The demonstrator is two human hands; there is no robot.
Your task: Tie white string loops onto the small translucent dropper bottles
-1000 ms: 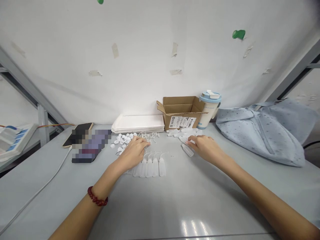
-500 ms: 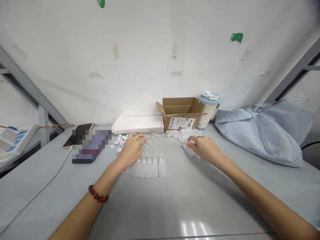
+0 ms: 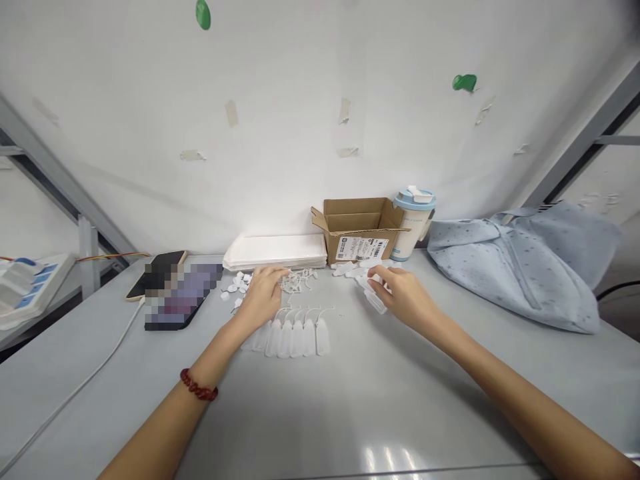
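Head view: at the centre of the frame, the left hand (image 3: 260, 297) spans the small white caps (image 3: 234, 285) on one side and the tangle of pale curly loops (image 3: 299, 281) on the other. Its fingers are bent and drawn together; whether they grasp anything cannot be told, as the palm side is hidden.

Right of centre, the right hand (image 3: 406, 299) reaches over the loose translucent pieces (image 3: 346, 269), thumb and forefinger slightly parted beside the nearest ones; whether they pinch one cannot be told. Just below the left hand, a row of translucent tags (image 3: 297, 339) lies flat on the grey table (image 3: 340, 413), with thin curved tails pointing toward the top of the frame. A red beaded bracelet (image 3: 199, 387) circles the left wrist.

Behind the loops sits a white flat stack (image 3: 277, 252), touching or just beside an open cardboard box (image 3: 361, 235). Right of the box stands a lidded cup (image 3: 409, 227), then a pale blue fabric bag (image 3: 505, 273). Two phones (image 3: 193, 297) lie at left.
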